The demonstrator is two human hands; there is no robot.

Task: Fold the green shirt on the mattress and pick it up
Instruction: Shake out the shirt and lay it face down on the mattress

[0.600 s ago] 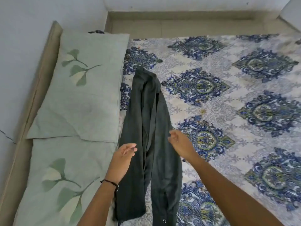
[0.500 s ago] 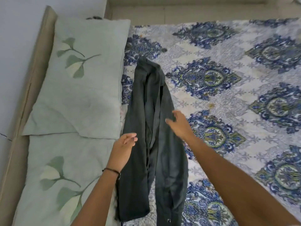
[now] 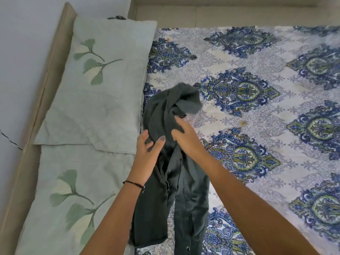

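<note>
The dark green shirt (image 3: 184, 199) lies in a long narrow strip on the mattress (image 3: 276, 162), which has a blue patterned sheet. Its far end is lifted and curled back toward me, bunched above my hands. My right hand (image 3: 185, 137) grips the shirt's middle from the right side. My left hand (image 3: 149, 153) rests against the shirt's left edge, with fingers and thumb pressing into the cloth. The near end hangs flat toward the bottom of the view, with snap buttons showing.
Two pale green pillows (image 3: 103, 92) with leaf prints lie along the left side, one overlapping the other (image 3: 64, 199). A beige bed frame edge (image 3: 42, 100) and the wall run further left. The patterned sheet spreads out to the right.
The shirt's far end, flat on the sheet before, has been lifted and folded back toward me. Both hands moved in and took hold of the shirt's middle.
</note>
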